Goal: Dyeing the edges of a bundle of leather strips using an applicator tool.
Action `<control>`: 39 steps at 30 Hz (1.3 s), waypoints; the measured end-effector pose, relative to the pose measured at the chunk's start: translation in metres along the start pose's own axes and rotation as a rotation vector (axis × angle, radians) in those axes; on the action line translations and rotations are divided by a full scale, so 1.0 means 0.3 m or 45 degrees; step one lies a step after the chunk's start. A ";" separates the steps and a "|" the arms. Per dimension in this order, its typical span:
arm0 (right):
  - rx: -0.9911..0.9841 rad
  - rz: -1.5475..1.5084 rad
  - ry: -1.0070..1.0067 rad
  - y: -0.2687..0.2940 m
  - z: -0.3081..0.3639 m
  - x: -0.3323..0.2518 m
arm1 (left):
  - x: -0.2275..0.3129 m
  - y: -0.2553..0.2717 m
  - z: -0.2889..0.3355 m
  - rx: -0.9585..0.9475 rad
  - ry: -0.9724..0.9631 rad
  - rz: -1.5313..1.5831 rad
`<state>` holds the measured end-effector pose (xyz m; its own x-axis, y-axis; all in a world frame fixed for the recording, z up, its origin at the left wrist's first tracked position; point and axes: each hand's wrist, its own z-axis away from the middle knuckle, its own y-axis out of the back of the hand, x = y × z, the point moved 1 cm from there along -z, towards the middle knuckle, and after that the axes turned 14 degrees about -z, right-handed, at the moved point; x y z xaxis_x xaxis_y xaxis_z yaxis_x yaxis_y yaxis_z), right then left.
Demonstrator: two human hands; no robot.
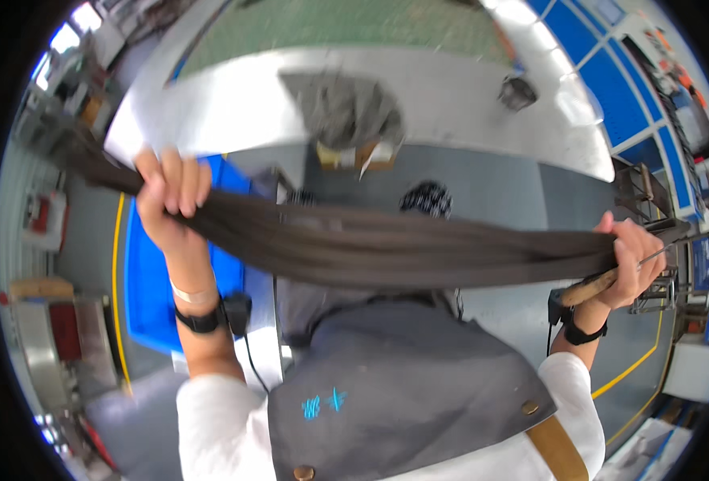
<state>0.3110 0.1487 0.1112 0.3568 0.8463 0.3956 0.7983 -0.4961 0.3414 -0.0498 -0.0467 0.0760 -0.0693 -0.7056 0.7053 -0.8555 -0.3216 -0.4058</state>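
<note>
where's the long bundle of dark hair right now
In the head view, the bundle of dark hair stretches across the middle, gripped by the left hand and the right hand, above the grey apron.

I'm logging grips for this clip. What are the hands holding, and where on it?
Left hand and right hand grip a long dark hair bundle near its opposite ends; the right also holds a wooden-handled tool.

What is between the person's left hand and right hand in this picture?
In the head view, a long bundle of dark brown hair-like strands stretches from the left hand to the right hand, which also holds a wooden-handled tool.
</note>
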 end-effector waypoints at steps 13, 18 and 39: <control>-0.041 0.096 0.309 0.048 0.025 -0.029 | -0.746 0.165 0.412 0.636 1.294 0.173; -0.128 0.056 0.361 0.044 0.046 -0.024 | -0.906 0.162 0.473 0.614 1.584 0.244; -0.584 -0.255 0.470 -0.179 0.046 -0.152 | -0.620 -0.435 0.255 -1.293 0.569 -0.703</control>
<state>0.2586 0.1393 0.0629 -0.0355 0.8494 0.5266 0.5135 -0.4366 0.7388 0.1140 0.0781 -0.0469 0.4286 -0.2894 0.8559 -0.8220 0.2682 0.5023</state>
